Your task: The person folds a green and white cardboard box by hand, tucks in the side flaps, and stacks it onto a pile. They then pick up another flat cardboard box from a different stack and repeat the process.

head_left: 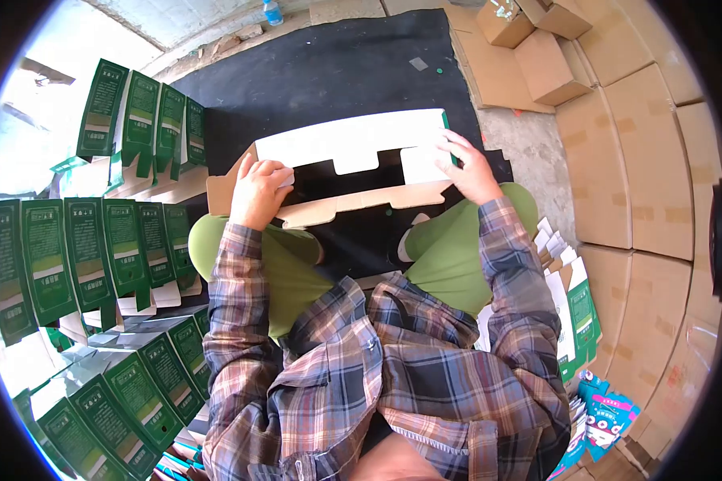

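A partly folded cardboard box point(337, 138), white inside with brown flaps and a green edge at its right end, spans the space above my lap. My left hand point(258, 191) grips its left end, the fingers curled over a small flap near the corner. At the other end, my right hand point(472, 170) pinches the right side panel, thumb and fingers around the edge. Between the hands the box's middle is open, and the dark mat shows through it. The fingertips of my right hand partly cover the green edge.
Rows of green printed boxes point(86, 252) stand at the left. A black mat point(321, 76) lies ahead on the floor. Stacked brown cartons point(646, 152) line the right side, with flat green-and-white box blanks point(582, 313) and blue packets point(606, 417) near my right elbow.
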Tool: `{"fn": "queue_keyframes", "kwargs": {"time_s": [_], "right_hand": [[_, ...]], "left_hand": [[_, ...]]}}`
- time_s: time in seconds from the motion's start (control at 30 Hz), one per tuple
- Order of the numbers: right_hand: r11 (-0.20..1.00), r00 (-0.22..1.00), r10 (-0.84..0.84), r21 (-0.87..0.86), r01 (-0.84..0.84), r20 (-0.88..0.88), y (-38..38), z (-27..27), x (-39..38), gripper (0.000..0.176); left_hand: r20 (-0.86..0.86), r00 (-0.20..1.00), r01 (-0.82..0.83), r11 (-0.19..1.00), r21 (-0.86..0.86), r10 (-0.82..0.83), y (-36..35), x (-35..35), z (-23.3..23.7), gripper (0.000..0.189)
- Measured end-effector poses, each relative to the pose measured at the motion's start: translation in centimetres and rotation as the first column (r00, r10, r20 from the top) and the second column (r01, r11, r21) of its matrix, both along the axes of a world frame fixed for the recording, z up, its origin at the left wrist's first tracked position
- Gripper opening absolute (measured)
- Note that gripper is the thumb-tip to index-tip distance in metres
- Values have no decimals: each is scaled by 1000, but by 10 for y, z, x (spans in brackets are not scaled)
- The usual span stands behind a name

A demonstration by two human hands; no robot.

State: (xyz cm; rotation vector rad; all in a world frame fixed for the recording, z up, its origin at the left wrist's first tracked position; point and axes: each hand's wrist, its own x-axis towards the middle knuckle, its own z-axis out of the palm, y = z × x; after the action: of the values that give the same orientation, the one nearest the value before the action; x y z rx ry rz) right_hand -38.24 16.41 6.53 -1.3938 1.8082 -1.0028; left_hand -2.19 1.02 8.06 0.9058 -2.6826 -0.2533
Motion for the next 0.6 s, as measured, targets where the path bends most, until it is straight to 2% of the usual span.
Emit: {"fn": "queue_keyframes", "kwargs": {"time_s": [0.03,0.07,0.13,0.2,0.23,0.27,0.3,0.33,0.37,0.4,0.47,0.5,0.53,0.6], "right_hand": [[1000,995,22,-14,-24,-98,-1,9,9,41],[999,980,45,-22,-50,-192,-2,13,16,38],[997,973,70,-23,-77,-221,-2,4,11,39],[996,980,78,-25,-84,-183,0,4,9,37],[996,980,82,-20,-87,-181,2,4,9,37],[995,980,86,-28,-93,-176,1,4,9,36],[994,981,91,-38,-99,-171,-1,4,10,34],[994,981,95,-38,-103,-169,-1,2,11,34],[995,981,83,-34,-91,-174,-2,1,10,33],[997,981,70,-30,-77,-181,-2,0,8,32],[997,983,19,-64,-31,-184,-2,-2,10,30],[994,982,-33,-105,14,-184,-3,-4,11,28],[994,982,-36,-107,16,-185,-5,-8,9,28],[984,975,-90,-168,56,-203,-10,-7,12,35]], "left_hand": [[-47,998,-39,996,-84,35,3,0,9,20],[-176,983,-82,975,-206,45,8,1,18,21],[-441,885,-311,892,-326,148,23,15,25,27],[-730,598,-549,833,-70,332,40,22,17,39],[-791,457,-459,869,182,407,42,28,8,62],[-791,455,-464,867,182,410,42,30,-4,62],[-766,542,-258,936,240,346,41,28,-8,73],[-745,613,-41,952,303,263,42,28,-12,85],[-487,847,-83,958,275,213,42,32,-12,98],[-519,825,-28,934,357,223,48,17,-9,85],[-458,836,-102,905,414,303,37,9,-29,70],[-441,814,-210,899,384,378,35,-2,-27,60],[-443,814,-207,900,382,376,29,-9,-28,60],[-299,856,-367,903,221,421,23,-19,-30,58]]}}
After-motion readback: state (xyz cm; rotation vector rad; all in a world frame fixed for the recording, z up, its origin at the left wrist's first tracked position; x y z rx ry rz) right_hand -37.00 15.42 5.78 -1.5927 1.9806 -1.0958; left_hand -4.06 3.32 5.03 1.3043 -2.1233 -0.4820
